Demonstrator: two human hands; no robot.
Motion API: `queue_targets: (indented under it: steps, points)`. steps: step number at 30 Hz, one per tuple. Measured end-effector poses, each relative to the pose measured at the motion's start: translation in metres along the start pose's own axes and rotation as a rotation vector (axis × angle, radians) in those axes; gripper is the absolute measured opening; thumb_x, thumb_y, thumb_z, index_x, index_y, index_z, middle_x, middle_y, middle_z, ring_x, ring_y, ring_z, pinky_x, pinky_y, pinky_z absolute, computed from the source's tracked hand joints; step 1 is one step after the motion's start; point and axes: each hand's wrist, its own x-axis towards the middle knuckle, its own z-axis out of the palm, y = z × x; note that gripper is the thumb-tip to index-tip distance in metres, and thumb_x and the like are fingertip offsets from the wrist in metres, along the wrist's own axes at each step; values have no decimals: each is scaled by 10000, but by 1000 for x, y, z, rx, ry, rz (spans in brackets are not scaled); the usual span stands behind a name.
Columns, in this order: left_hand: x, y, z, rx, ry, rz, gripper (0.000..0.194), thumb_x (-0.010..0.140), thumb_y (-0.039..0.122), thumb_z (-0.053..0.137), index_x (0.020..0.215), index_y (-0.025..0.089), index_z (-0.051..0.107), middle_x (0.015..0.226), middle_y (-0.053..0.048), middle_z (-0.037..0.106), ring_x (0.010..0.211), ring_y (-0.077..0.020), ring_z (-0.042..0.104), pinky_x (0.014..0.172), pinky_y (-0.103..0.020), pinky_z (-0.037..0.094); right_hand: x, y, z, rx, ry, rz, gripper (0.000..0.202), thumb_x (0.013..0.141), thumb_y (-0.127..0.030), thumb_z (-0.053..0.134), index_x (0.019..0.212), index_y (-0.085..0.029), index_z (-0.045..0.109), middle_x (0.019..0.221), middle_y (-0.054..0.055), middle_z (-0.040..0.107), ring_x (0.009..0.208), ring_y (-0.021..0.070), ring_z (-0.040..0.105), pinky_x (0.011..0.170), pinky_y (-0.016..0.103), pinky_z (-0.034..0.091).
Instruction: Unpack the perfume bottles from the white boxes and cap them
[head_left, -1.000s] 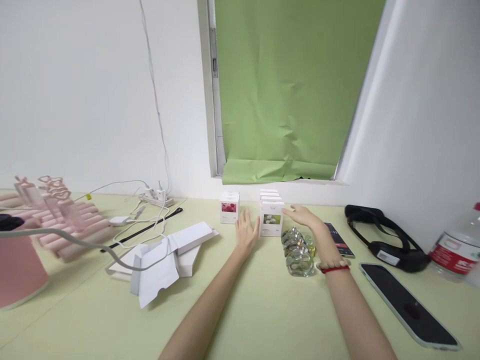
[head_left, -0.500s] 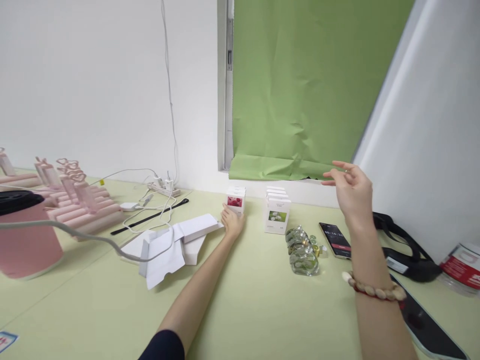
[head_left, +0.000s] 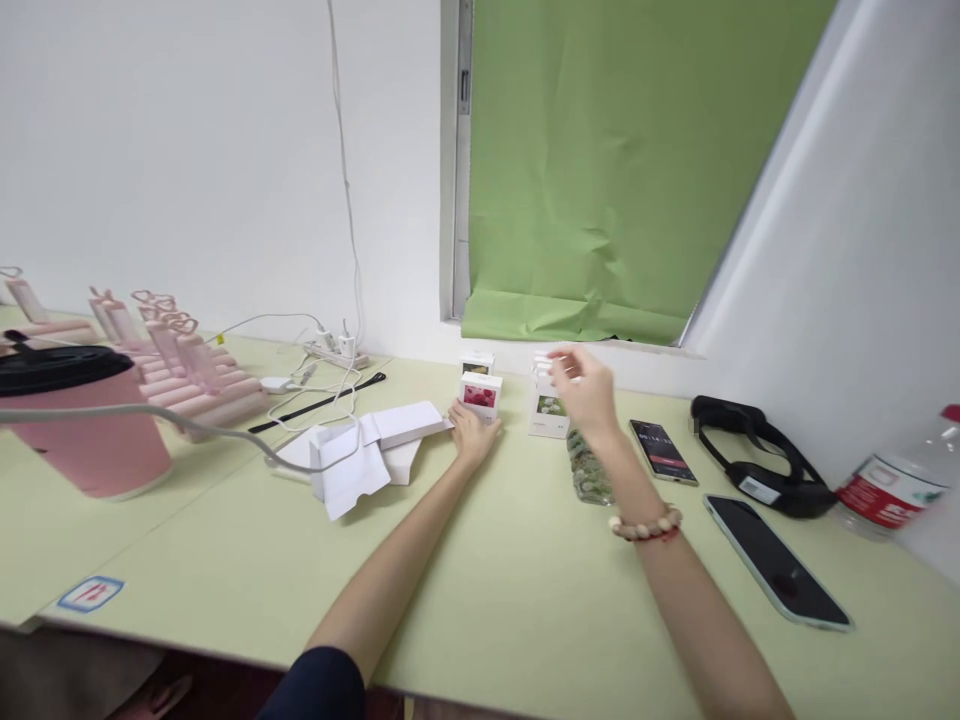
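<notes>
My left hand (head_left: pixel 472 432) is closed around the lower part of a small white box (head_left: pixel 481 396) with a red picture on its front. Just behind that box stands another white box (head_left: pixel 478 363), partly hidden. My right hand (head_left: pixel 586 388), fingers bent but apart and holding nothing I can see, hovers in front of a row of white boxes (head_left: pixel 548 419) bearing a picture of white flowers. Below the right wrist, several clear glass bottles (head_left: pixel 589 470) stand in a line on the table, partly covered by my forearm.
Unfolded white cartons (head_left: pixel 405 425) lie to the left beside cables and a power strip (head_left: pixel 337 355). Farther left are a pink cup (head_left: pixel 97 440) and pink racks (head_left: pixel 217 400). On the right are two phones (head_left: pixel 664 452), a black headset (head_left: pixel 780 480) and a plastic bottle (head_left: pixel 892 485).
My right hand has moved left and down toward the white-flower boxes. The red-picture box has come forward with my left hand, showing the box behind it. The view has tilted downward.
</notes>
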Motion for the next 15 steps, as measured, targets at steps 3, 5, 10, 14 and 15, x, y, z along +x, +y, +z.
queue_targets:
  steps: [3, 5, 10, 14, 15]
  points:
    - [-24, -1, -13, -22, -31, 33, 925, 569, 337, 684, 1276, 26, 175, 1250, -243, 366, 1233, -339, 329, 926, -432, 374, -27, 2, 33, -216, -186, -153, 260, 768, -207, 469, 987, -182, 606, 952, 70, 649, 854, 198, 601, 838, 377, 425]
    - [-39, -3, -21, -65, -64, 75, 926, 595, 375, 664, 1286, 23, 157, 1267, -259, 352, 1239, -345, 330, 925, -443, 374, -44, 5, 52, -304, -246, -192, 395, 779, -237, 485, 1164, -166, 528, 1146, 111, 581, 1056, 249, 523, 920, 426, 365]
    - [-61, -7, -35, -117, -89, 180, 817, 660, 363, 605, 1285, 24, 202, 1235, -262, 406, 1194, -337, 404, 948, -438, 355, -77, 16, 75, -384, -324, -212, 496, 808, -300, 487, 1266, -116, 438, 1279, 166, 475, 1188, 294, 393, 973, 458, 323]
    - [-64, -8, -36, -177, -29, 357, 775, 682, 318, 580, 1293, 44, 190, 1201, -232, 447, 1165, -321, 432, 956, -462, 343, -90, 26, 67, -368, -230, -213, 512, 812, -295, 488, 1293, -135, 412, 1265, 160, 470, 1178, 289, 387, 973, 469, 343]
    - [-63, -7, -35, -177, -4, 406, 759, 691, 309, 575, 1290, 47, 191, 1207, -232, 441, 1167, -319, 427, 959, -468, 337, -93, 28, 63, -346, -204, -204, 496, 817, -282, 478, 1290, -144, 419, 1249, 152, 479, 1166, 279, 399, 974, 460, 353]
